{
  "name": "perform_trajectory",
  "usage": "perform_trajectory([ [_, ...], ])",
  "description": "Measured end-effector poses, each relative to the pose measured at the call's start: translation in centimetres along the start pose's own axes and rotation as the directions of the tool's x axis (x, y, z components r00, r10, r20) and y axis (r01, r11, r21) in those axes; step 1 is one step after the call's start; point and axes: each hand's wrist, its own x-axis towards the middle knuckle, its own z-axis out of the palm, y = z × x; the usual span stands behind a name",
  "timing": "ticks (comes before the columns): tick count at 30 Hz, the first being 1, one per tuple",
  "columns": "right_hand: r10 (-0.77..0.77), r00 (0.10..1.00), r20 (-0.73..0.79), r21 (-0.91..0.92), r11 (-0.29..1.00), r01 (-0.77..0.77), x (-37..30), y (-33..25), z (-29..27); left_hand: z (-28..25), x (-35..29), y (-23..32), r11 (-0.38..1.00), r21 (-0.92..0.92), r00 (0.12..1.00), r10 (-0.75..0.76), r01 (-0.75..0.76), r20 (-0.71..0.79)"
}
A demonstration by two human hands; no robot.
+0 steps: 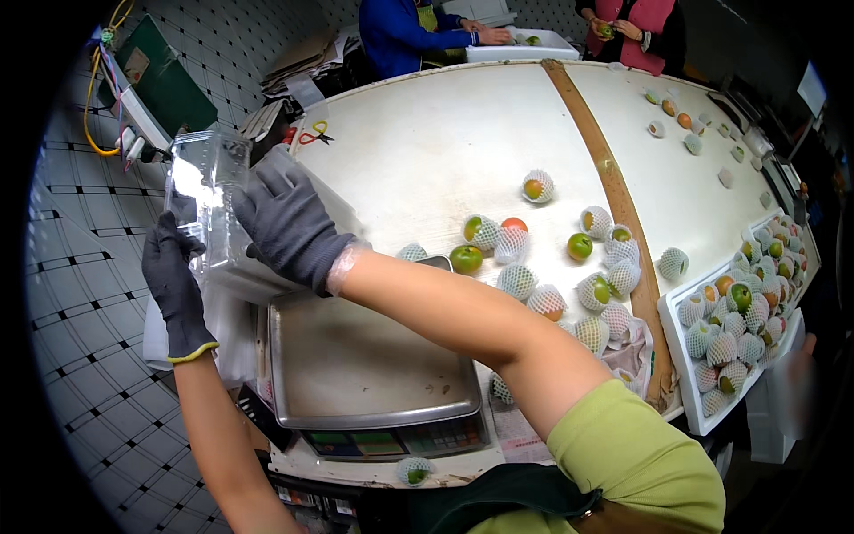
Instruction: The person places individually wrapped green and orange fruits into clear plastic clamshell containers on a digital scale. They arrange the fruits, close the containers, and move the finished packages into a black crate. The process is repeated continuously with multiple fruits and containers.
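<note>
At the left, over the table's edge, a clear plastic box (206, 200) is between my two hands. My left hand (176, 283), in a dark grey glove with a yellow-green cuff, grips its lower left side, fingers curled on the plastic. My right hand (292, 222), gloved in grey, reaches across and holds the box's right side; its thumb is partly hidden. More clear plastic boxes (229, 307) are stacked beneath. Close to my right forearm sits a weighing scale (369, 356) with a bare metal pan.
Green and reddish tomatoes (466, 259), many in white foam nets, lie across the white table (427, 133). A white foam crate (669, 325) at right holds several more. Red-and-yellow-handled scissors (316, 133) lie far left. Two people (391, 36) work beyond the far edge.
</note>
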Motion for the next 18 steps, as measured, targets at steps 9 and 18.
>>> perform_trajectory([
  [9, -0.068, 0.961, 0.269, -0.042, 0.996, 0.083, 2.1, 0.1, 1.0, -5.1, 0.3, 4.7, 0.953, -0.251, 0.945, 0.089, -0.173, -0.315],
  [18, -0.071, 0.882, 0.467, -0.131, 0.98, 0.148, 5.8, -1.1, 0.8, -4.8, -18.9, 14.1, 0.822, 0.247, 0.858, 0.497, -0.513, 0.13],
])
